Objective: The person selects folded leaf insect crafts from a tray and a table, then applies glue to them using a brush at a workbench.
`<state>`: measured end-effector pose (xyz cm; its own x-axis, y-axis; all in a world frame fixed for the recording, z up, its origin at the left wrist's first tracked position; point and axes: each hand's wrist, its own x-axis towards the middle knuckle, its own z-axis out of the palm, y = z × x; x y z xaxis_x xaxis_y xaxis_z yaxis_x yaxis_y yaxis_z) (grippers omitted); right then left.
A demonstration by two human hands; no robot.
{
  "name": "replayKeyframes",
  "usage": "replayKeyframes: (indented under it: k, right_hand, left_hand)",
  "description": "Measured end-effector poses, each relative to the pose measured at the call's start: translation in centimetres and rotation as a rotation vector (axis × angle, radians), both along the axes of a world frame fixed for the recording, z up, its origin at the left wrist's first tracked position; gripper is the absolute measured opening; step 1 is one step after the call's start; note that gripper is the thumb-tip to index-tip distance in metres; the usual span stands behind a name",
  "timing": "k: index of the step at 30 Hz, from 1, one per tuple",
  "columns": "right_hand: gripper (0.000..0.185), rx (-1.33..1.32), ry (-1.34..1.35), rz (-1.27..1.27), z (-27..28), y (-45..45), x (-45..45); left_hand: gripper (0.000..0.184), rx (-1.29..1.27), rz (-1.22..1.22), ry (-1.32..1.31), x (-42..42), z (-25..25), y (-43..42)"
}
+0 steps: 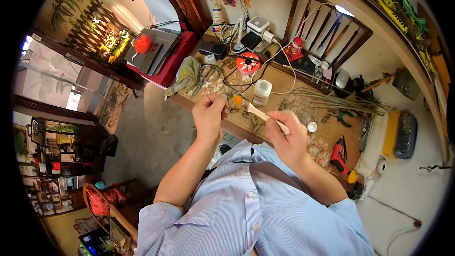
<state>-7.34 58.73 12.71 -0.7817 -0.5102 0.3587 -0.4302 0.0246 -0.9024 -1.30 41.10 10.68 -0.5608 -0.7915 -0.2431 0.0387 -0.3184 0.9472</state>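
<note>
A flat brush [259, 113] with a pale handle and orange bristles is gripped in my right hand [290, 137]; its tip points left toward my other hand. The fingers of my left hand [208, 116] are pinched together beside the bristles, a small gap away. Whatever they pinch is too small to make out. Just beyond the brush a white bottle [262, 93] stands on the wooden table [284, 78]. A small round white lid [312, 126] lies to the right of my right hand.
Dry stems [341, 100], green-handled pliers [344, 118] and a red power tool [339, 155] lie on the right. Scattered pale scraps [318, 151] cover the near right. A red spool [248, 63], a green cloth [188, 75] and looping cables occupy the back and left.
</note>
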Motion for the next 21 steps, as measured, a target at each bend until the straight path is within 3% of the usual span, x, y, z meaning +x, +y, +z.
replayKeyframes:
  k: [2, 5, 9, 13, 21]
  right_hand:
    - [0.012, 0.031, -0.321, 0.038, 0.4, -0.6, 0.0]
    - [0.013, 0.029, -0.495, 0.011, -0.6, -0.3, -0.9]
    - [0.014, -0.01, -0.598, -0.005, -0.8, 1.0, -2.0]
    - [0.013, -0.033, -0.357, 0.105, -0.4, 0.8, -0.9]
    - [0.012, -0.076, -0.565, -0.008, -0.9, 1.0, -2.7]
  left_hand:
    - [0.013, -0.007, -0.014, 0.01, 0.0, 0.2, 0.4]
    - [0.012, 0.016, -0.006, 0.004, 0.1, 0.7, 0.4]
    - [0.012, 0.0, 0.002, 0.029, 0.6, -0.6, -0.7]
    - [0.012, 0.049, 0.006, 0.017, 0.6, -0.4, -0.5]
    - [0.014, 0.108, 0.018, 0.006, 1.0, 0.2, -0.8]
